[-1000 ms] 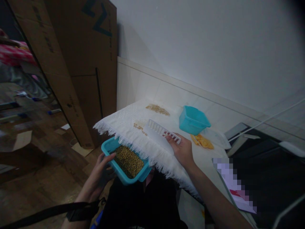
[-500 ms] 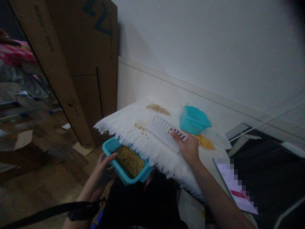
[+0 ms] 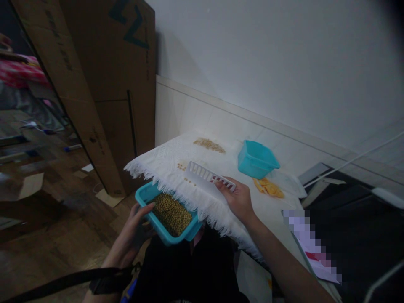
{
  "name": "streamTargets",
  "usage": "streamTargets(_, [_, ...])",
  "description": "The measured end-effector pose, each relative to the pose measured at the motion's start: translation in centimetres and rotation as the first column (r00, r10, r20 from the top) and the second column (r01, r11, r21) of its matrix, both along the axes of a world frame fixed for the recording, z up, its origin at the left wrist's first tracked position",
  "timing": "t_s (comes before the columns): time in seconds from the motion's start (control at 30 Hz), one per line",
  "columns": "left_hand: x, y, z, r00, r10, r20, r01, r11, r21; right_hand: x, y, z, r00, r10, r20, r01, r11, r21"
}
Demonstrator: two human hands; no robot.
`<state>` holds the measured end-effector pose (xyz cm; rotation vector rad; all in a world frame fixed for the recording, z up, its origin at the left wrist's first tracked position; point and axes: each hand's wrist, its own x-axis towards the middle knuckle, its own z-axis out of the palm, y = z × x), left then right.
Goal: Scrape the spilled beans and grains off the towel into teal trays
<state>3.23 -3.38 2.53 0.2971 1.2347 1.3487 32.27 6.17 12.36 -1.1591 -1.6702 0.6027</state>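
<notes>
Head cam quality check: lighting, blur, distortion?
Head view: dim overall, wall brightest; dark vignette top right; wide-angle lean on the cardboard box; paper pixelated; left hand on the basket and right hand on the scraper slightly soft.

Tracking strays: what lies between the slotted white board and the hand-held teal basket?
Head view: a few loose beans on the fringed edge of the white cloth.

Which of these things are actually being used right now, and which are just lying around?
In use: left hand holding the teal tray of beans; right hand holding the white slotted scraper; loose beans beside it on the fringed cloth.
Lying about: second teal tub, yellow pieces, far bean pile, cardboard boxes.
</notes>
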Motion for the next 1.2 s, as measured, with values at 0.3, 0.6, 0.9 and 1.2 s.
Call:
streamTargets(0.3, [-0.1,-0.1,-0.1,1.0,-0.007,0.012,0.007,1.0,-0.008,-1.1,-3.5,0.2,0.994,0.108,0.023,-0.107,0.994,-0.024])
streamTargets(0.6, [-0.1,0.0,0.0,1.0,-0.008,0.014,0.009,1.0,-0.005,0.0,1.4,0.8,0.984,-0.18,0.008,0.179,0.98,0.087])
streamTargets(0.9, [0.0,-0.1,0.2,1.0,0.001,0.008,-0.001,1.0,0.002,-0.1,1.8,0.1,0.989,-0.15,0.017,0.149,0.987,0.056])
streamTargets(1.2, [-0.2,-0.2,0.2,1.0,-0.009,-0.003,0.009,1.0,0.013,-1.2,1.3,0.8,0.995,-0.094,0.021,0.093,0.995,0.045])
